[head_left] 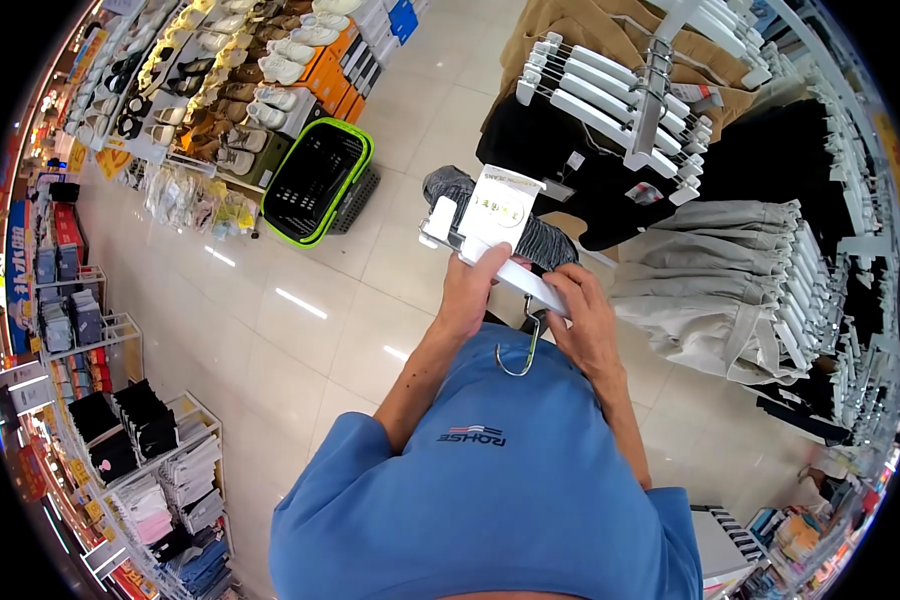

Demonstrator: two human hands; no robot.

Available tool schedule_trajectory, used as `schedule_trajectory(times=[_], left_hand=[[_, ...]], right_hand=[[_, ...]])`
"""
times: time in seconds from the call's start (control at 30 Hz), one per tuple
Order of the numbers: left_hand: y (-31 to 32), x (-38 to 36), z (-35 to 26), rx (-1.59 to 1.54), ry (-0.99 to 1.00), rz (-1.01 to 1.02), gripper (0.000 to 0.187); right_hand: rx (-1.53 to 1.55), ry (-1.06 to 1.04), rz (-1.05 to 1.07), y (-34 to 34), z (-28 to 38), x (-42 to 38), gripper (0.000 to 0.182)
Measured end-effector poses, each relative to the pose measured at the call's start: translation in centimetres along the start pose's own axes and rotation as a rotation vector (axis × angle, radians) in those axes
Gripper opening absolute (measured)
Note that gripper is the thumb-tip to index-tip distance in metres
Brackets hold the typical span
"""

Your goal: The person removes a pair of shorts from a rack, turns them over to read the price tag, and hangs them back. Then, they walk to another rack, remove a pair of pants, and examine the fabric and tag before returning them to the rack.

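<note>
A white clip hanger (525, 283) is held in front of the blue shirt, its metal hook hanging toward the body. My left hand (468, 290) has its fingers closed round the hanger's bar near one clip. My right hand (582, 310) grips the other end of the bar. Between and beyond the hands, a white paper tag (502, 205) stands up by the hanger. Dark grey striped fabric (548, 238) lies behind the tag; whether it is fixed to the clips cannot be made out.
A black basket with a green rim (362, 170) stands on the tiled floor beside shelves of shoes (285, 60). At the right, racks hold black garments (530, 145) and light grey trousers (705, 270) on white hangers. Folded clothes (170, 480) fill a lower-left shelf.
</note>
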State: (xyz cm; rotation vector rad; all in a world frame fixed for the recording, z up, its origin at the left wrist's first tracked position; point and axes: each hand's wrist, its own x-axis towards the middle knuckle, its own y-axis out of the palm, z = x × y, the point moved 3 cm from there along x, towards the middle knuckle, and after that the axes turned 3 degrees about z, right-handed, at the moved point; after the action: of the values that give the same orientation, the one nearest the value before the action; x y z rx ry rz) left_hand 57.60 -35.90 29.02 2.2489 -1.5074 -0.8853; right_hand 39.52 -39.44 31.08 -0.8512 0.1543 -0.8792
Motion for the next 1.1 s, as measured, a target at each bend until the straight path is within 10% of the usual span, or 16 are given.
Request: schedule_trajectory(times=[0.47, 0.7, 0.83, 1.1], left_hand=[[1.1, 0.1, -0.9, -0.097, -0.022, 0.001, 0.034], [3.1, 0.8, 0.4, 0.110, -0.031, 0.249, 0.049], [3.5, 1.1, 0.5, 0.272, -0.026, 0.319, 0.070], [0.3, 2.9, -1.0, 0.429, -0.109, 0.305, 0.053]], right_hand=[[-0.118, 0.054, -0.132, -1.0, 1.0, 1.0, 0.063], [-0.102, 0.173, -0.082, -2.1, -1.8, 0.9, 0.032], [0.119, 0.487, 0.014, -3.5, -3.6, 0.7, 0.020], [0.598, 0.603, 0.256, -4.8, -8.6, 0.1, 0.039]])
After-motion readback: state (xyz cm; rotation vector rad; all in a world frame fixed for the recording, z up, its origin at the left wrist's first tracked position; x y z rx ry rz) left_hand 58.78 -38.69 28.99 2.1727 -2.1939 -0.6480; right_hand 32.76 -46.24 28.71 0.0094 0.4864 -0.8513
